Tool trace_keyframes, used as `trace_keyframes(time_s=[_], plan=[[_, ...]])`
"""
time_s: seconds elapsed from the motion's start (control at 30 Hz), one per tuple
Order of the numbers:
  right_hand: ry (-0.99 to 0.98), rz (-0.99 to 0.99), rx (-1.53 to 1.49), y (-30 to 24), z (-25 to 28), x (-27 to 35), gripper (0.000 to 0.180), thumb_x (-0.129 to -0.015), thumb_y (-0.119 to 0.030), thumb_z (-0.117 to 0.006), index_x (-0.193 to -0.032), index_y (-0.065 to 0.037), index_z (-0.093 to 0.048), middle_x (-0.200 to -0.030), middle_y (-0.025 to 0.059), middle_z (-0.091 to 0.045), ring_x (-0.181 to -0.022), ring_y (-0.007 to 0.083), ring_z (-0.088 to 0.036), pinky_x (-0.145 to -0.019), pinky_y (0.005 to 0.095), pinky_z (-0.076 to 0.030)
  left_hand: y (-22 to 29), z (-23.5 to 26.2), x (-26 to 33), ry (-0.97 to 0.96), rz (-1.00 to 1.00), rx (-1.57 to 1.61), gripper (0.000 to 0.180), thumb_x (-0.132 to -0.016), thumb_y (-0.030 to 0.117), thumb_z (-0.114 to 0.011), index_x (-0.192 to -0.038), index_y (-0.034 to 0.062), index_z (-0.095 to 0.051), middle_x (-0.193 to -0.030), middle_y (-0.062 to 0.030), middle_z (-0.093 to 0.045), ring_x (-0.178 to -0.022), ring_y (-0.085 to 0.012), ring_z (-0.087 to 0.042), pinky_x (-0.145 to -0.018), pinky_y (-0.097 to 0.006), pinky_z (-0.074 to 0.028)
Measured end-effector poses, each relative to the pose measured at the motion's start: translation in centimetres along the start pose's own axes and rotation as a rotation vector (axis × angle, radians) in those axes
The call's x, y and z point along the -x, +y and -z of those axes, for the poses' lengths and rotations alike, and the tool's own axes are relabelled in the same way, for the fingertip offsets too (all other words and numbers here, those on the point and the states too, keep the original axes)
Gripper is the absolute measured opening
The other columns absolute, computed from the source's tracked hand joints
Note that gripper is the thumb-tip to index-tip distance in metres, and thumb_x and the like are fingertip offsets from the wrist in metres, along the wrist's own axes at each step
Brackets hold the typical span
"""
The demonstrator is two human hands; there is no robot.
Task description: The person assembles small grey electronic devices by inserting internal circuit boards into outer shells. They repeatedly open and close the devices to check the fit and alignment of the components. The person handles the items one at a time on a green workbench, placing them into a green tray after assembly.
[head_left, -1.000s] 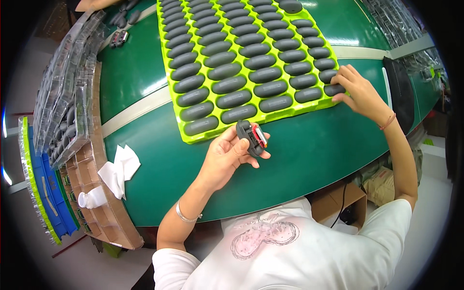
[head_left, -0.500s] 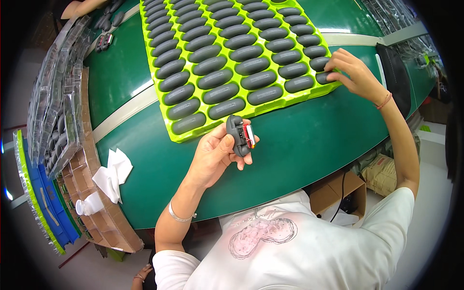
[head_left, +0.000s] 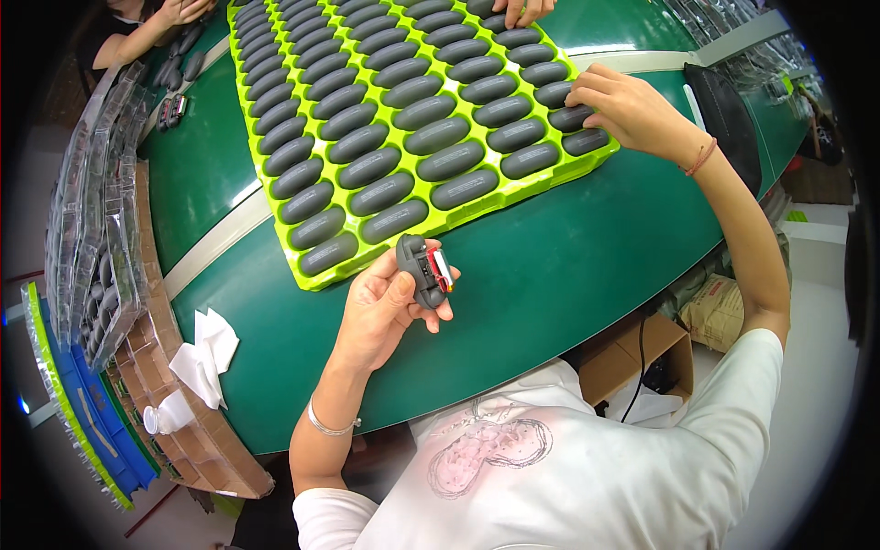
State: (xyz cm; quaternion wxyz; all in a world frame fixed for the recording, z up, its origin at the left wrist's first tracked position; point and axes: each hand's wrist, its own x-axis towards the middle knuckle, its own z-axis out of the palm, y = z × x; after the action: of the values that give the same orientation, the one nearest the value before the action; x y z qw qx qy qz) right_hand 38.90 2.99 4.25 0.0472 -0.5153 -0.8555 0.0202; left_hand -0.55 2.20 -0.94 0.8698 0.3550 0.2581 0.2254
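My left hand point(head_left: 371, 312) is closed around a dark grey oval casing point(head_left: 410, 266), held above the table in front of the tray. Its open side shows red wires and a white block. At the tray's near right corner, my right hand point(head_left: 632, 112) has thumb and fingertips on a dark grey oval casing point(head_left: 566, 119), second from the front in the right column. That casing sits in its pocket, partly covered by the fingers. Rows of similar casings fill the lime-green tray point(head_left: 316, 282).
Green table point(head_left: 495, 266) under the tray. Crumpled white paper point(head_left: 209, 353) and a cardboard box with dividers point(head_left: 206, 449) at left, beside stacked clear plastic trays point(head_left: 96, 192). Another person's hand point(head_left: 525, 11) is at the tray's far edge; another person's hands point(head_left: 179, 14) show at upper left.
My right hand has shifted from the front casing of the right column to the one behind it. Another person's hand has appeared at the tray's far edge. My left hand keeps its casing.
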Motion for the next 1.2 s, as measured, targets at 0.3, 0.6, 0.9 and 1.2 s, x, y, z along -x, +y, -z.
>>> trace_keyframes(time_s=[0.3, 0.6, 0.9, 1.2], plan=[[-0.010, -0.098, -0.147, -1.6, 0.0, 0.1, 0.028, -0.083, -0.011, -0.065, -0.108, -0.001, -0.056, -0.103, 0.0122, -0.058, -0.102, 0.0314, -0.054, -0.088, 0.0388, -0.046, 0.0, 0.2, 0.0, -0.026, 0.003, 0.023, 0.053, -0.094, 0.035, -0.059, -0.132, -0.0004, -0.044, -0.113, -0.0181, -0.061, -0.079, -0.0193, -0.067, -0.061, -0.027, -0.056], [0.021, -0.081, -0.038, -2.0, -0.8, -0.9, 0.023, -0.085, -0.017, -0.064, -0.101, -0.002, -0.056, -0.102, 0.0123, -0.056, -0.102, 0.0318, -0.052, -0.089, 0.0397, -0.044, 0.1, 0.2, 0.0, -0.020, 0.001, 0.021, 0.053, -0.094, 0.034, -0.059, -0.131, -0.0009, -0.044, -0.113, -0.0181, -0.061, -0.080, -0.0198, -0.067, -0.061, -0.028, -0.056], [-0.036, -0.111, 0.101, -2.0, -0.9, -0.6, 0.026, -0.078, -0.021, -0.068, -0.094, -0.003, -0.059, -0.092, 0.0085, -0.057, -0.091, 0.0301, -0.054, -0.080, 0.0395, -0.047, -0.3, -0.2, -0.1, 0.018, -0.009, 0.011, 0.056, -0.091, 0.036, -0.063, -0.131, 0.0004, -0.044, -0.109, -0.0181, -0.063, -0.077, -0.0215, -0.068, -0.056, -0.027, -0.056], [-0.163, 0.151, 0.175, -1.5, 1.8, -2.5, 0.025, -0.076, -0.025, -0.070, -0.091, -0.008, -0.059, -0.083, 0.0054, -0.059, -0.085, 0.0254, -0.061, -0.068, 0.0378, -0.051, 0.6, -0.2, 0.6, -0.011, 0.039, 0.020, 0.043, -0.096, 0.029, -0.056, -0.130, 0.0032, -0.047, -0.114, -0.0163, -0.061, -0.083, -0.0196, -0.067, -0.062, -0.028, -0.057]])
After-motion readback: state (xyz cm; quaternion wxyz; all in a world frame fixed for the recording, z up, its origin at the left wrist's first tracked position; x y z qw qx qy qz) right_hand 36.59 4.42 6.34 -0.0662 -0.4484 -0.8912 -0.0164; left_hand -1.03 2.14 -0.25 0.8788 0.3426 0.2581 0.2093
